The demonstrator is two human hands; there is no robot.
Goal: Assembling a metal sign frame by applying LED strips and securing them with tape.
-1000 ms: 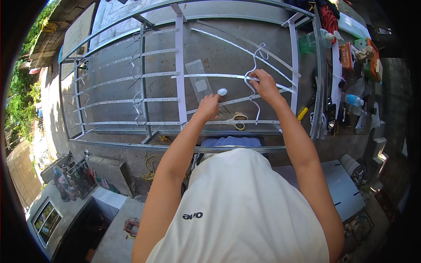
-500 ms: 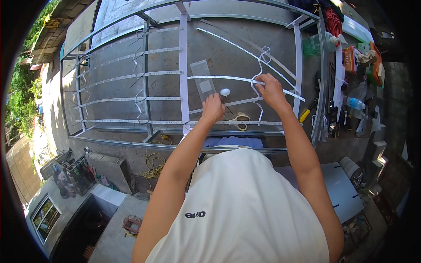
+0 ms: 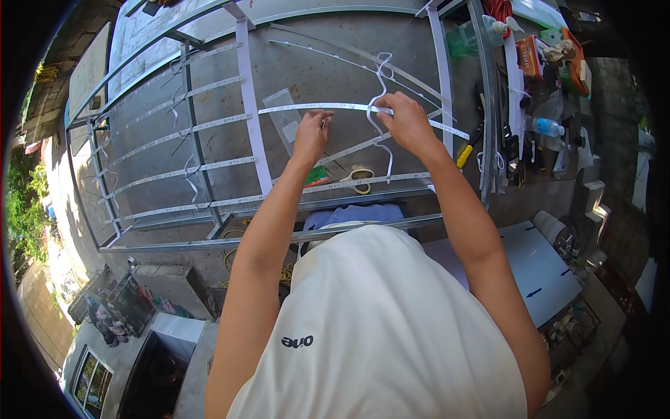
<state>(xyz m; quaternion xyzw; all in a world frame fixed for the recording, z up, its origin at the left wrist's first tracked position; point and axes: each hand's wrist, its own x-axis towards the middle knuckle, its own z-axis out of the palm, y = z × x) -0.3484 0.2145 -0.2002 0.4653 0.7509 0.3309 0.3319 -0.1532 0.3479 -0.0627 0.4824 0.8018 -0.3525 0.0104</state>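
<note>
A white LED strip [image 3: 335, 106] runs across the right bay of the metal frame. My right hand [image 3: 408, 124] is closed in a pinch on this strip, where a wavy white wire [image 3: 377, 87] crosses it. My left hand [image 3: 310, 136] is just below the same strip, fingertips curled together; whatever they hold, if anything, is too small to make out. Beside that hand lies a clear plastic packet [image 3: 283, 115]. Scissors with pale handles [image 3: 359, 180] rest near the frame's front, and a green and red piece [image 3: 317, 174] shows by my left wrist.
More LED strips [image 3: 209, 127] span the left bay. A white crossbar [image 3: 250, 98] divides the metal frame [image 3: 188, 77]. On the right lie a yellow-handled tool [image 3: 463, 155], a water bottle [image 3: 548, 127], orange boxes [image 3: 532, 59] and a green bottle [image 3: 464, 40].
My left hand has moved up to beside the strip, and the white round piece near it no longer shows. The right hand stays at the wire crossing. The whole view has shifted.
</note>
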